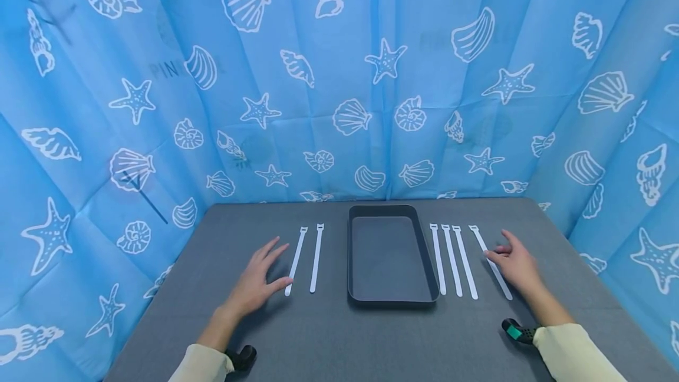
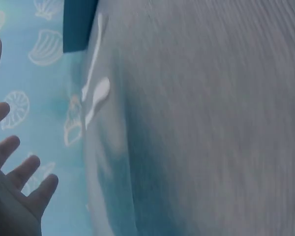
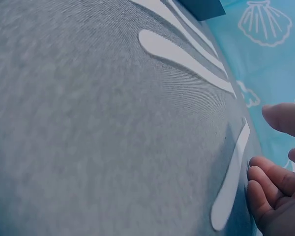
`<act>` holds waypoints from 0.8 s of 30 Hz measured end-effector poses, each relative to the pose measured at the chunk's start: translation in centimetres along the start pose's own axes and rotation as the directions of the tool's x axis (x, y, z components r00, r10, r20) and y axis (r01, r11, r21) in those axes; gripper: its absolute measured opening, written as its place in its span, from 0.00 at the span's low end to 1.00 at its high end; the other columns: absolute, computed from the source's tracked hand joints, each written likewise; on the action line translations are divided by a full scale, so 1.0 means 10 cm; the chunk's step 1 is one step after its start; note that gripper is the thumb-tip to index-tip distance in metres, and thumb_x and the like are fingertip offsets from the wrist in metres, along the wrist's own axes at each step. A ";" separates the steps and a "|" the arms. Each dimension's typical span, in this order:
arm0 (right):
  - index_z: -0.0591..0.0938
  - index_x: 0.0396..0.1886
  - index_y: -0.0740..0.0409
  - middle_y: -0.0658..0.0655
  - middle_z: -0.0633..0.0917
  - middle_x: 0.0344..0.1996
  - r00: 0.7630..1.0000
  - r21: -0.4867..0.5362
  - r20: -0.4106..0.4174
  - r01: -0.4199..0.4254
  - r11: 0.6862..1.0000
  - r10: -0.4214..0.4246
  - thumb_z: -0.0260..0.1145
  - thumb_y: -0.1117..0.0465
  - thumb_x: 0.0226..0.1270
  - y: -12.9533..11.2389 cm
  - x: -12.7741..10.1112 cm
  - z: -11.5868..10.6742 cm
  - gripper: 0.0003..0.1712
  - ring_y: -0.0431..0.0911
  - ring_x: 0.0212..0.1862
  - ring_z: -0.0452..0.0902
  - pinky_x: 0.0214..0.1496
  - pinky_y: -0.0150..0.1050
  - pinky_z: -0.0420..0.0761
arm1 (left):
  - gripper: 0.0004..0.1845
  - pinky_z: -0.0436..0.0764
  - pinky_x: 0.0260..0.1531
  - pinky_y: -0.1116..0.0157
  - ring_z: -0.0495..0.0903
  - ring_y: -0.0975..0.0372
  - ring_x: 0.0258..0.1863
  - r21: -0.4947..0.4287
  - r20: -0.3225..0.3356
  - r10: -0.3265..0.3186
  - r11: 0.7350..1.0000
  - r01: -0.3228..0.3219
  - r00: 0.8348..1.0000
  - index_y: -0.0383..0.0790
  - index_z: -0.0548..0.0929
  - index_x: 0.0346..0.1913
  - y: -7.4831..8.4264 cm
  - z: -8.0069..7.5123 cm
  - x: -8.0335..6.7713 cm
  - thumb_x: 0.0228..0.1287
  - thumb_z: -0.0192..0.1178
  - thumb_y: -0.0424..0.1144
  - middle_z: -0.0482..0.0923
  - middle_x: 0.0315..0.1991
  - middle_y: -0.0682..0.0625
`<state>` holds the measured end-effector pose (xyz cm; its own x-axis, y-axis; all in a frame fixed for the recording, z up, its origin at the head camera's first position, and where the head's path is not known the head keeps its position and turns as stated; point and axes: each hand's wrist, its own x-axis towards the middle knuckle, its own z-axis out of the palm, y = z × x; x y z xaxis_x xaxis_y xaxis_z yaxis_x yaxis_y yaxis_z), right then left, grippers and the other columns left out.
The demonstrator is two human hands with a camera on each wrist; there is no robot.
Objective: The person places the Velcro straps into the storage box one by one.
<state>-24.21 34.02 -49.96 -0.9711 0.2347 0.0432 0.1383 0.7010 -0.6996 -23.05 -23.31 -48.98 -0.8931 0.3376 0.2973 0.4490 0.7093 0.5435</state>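
Observation:
A dark rectangular tray lies in the middle of a grey table. Two white strap ties lie left of it and several more lie to its right. My left hand hovers flat with fingers spread beside the outermost left tie, its thumb tip near that tie's lower end. My right hand is open next to the outermost right tie, fingertips at its edge. The right wrist view shows that tie just beside my fingers. The left wrist view is blurred, with spread fingers and ties.
A blue curtain with white shells and starfish encloses the table on three sides. Black wrist camera mounts sit at both cuffs. The tray holds nothing.

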 end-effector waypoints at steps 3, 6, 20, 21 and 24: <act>0.52 0.72 0.75 0.77 0.77 0.48 0.999 -0.001 -0.030 -0.031 1.000 0.031 0.62 0.59 0.69 -0.01 0.03 0.04 0.42 0.67 0.48 0.74 0.47 0.60 0.73 | 0.36 0.62 0.59 0.36 0.57 0.47 0.71 -0.060 -0.040 0.031 0.998 -0.034 0.999 0.52 0.68 0.71 0.05 0.07 0.03 0.60 0.67 0.52 0.57 0.74 0.48; 0.55 0.70 0.76 0.76 0.79 0.45 0.997 -0.005 -0.048 -0.052 0.999 0.052 0.62 0.60 0.68 -0.03 0.05 0.07 0.40 0.66 0.46 0.75 0.46 0.59 0.72 | 0.33 0.65 0.59 0.39 0.60 0.48 0.70 -0.112 -0.082 0.052 0.992 -0.061 0.995 0.51 0.70 0.70 0.11 0.14 0.06 0.62 0.66 0.48 0.60 0.72 0.46; 0.62 0.67 0.74 0.69 0.80 0.33 0.988 -0.057 -0.081 -0.136 0.989 0.131 0.65 0.67 0.64 -0.09 0.13 0.16 0.35 0.60 0.37 0.75 0.43 0.57 0.70 | 0.22 0.73 0.50 0.40 0.73 0.37 0.56 -0.422 -0.222 0.043 0.896 -0.136 0.974 0.27 0.75 0.59 0.65 0.34 0.10 0.63 0.63 0.27 0.70 0.60 0.29; 0.62 0.66 0.74 0.69 0.80 0.33 0.987 -0.067 -0.086 -0.140 0.988 0.135 0.65 0.68 0.64 -0.10 0.13 0.16 0.35 0.61 0.37 0.75 0.44 0.58 0.70 | 0.21 0.73 0.49 0.40 0.73 0.35 0.55 -0.444 -0.227 0.042 0.884 -0.142 0.973 0.25 0.75 0.58 0.71 0.34 0.10 0.62 0.63 0.25 0.70 0.60 0.28; 0.63 0.65 0.75 0.73 0.80 0.38 0.985 -0.096 -0.094 -0.154 0.983 0.145 0.64 0.70 0.62 -0.12 0.14 0.17 0.33 0.64 0.42 0.75 0.49 0.61 0.69 | 0.20 0.74 0.48 0.39 0.74 0.34 0.53 -0.473 -0.238 0.060 0.865 -0.170 0.969 0.23 0.76 0.57 0.74 0.39 0.13 0.61 0.62 0.24 0.71 0.58 0.27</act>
<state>-26.09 32.37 -50.34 -0.9182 0.3961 0.0076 0.3045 0.7180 -0.6259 -20.96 -15.19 -47.68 -0.8320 0.2225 0.5082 0.5531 0.2632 0.7904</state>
